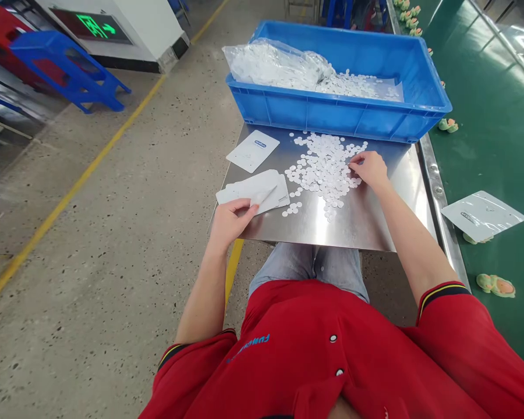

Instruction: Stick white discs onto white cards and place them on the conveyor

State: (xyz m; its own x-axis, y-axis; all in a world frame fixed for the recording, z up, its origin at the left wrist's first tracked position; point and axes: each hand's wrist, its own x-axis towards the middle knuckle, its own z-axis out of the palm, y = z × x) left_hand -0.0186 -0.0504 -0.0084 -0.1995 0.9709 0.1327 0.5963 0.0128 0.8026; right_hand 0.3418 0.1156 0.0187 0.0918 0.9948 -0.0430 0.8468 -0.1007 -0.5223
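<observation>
My left hand (232, 222) is closed in a pinch on the near edge of a flat white pouch (262, 195). That pouch lies on top of a small fanned stack of similar ones (247, 185) at the table's left edge. Across the table, my right hand (370, 167) has its fingertips together at the right side of a heap of small white round discs (325, 166). Whether a disc is between those fingertips is too small to tell. Another white pouch (254, 150) with a dark blue printed label lies alone behind the stack.
A blue plastic crate (340, 116) stands at the table's far end, holding a clear bag (275, 63) of white discs. Right of the steel table (358, 224) runs a green conveyor belt (498, 145) with a glossy pouch (484, 216) and small figures (496, 285). A blue stool (67, 67) stands far left.
</observation>
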